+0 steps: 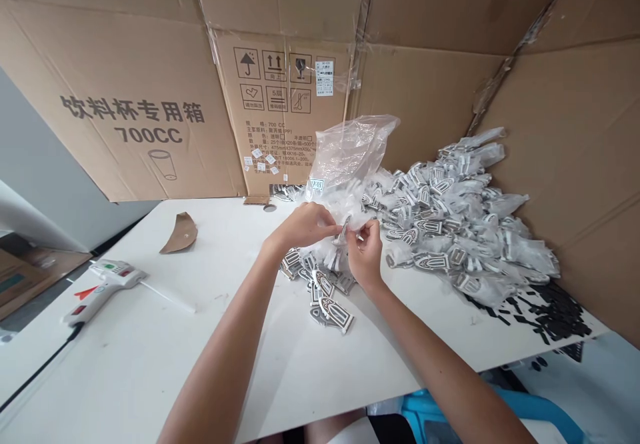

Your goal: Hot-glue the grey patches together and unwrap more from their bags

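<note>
Near the middle of the table, my left hand (311, 223) and my right hand (366, 247) meet with closed fingers. Between their fingertips is a small arched decorative piece (344, 229), grey and white. Clear plastic is close around it; I cannot tell whether the piece is inside a bag. Just in front of my hands lies a loose heap of similar arched pieces (334, 312), white with dark and brown patterns. A large clear plastic bag (353, 147) stands open-topped behind my hands, with a small printed label low on its left side.
Many bagged pieces (435, 224) are piled at the right. Black flat scraps (555, 314) lie by the right edge. A white glue gun (103, 287) with a cord and a torn cardboard piece (180, 233) are at the left. Cardboard walls (420, 91) enclose the back and right.
</note>
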{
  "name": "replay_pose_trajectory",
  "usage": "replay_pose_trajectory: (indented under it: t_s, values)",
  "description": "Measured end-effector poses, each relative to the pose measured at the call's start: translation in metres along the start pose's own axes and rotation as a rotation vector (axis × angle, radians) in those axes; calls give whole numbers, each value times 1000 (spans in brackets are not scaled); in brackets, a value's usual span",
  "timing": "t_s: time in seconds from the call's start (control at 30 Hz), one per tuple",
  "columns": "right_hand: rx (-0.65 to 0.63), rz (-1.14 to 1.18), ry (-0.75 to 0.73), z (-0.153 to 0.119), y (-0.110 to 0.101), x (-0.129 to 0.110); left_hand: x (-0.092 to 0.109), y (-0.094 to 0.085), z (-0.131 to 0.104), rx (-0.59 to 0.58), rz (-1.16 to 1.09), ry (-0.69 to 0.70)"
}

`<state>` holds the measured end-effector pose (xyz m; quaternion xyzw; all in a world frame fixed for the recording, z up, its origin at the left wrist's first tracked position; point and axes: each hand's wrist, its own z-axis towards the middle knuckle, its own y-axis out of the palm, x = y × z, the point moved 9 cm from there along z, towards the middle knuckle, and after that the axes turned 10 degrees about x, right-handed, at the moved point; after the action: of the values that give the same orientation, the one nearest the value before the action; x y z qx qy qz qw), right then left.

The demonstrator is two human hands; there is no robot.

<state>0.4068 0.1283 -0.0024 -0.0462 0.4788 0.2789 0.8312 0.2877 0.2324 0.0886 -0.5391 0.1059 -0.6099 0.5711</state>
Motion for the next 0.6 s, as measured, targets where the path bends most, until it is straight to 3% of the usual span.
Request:
replay_pose_trajectory:
  t_s: [0.2,0.33,0.43,0.6]
  values:
    - [-67,71,29,-2,5,-2,-3,-5,2,26,-6,-29]
    - [-55,93,74,2,3,3,-1,-27,3,227,-27,-90]
    - [-78,-8,49,5,2,7,0,-42,1,358,-41,-117]
    - [-228,-296,37,3,11,26,-8,-49,0,356,-4,-150]
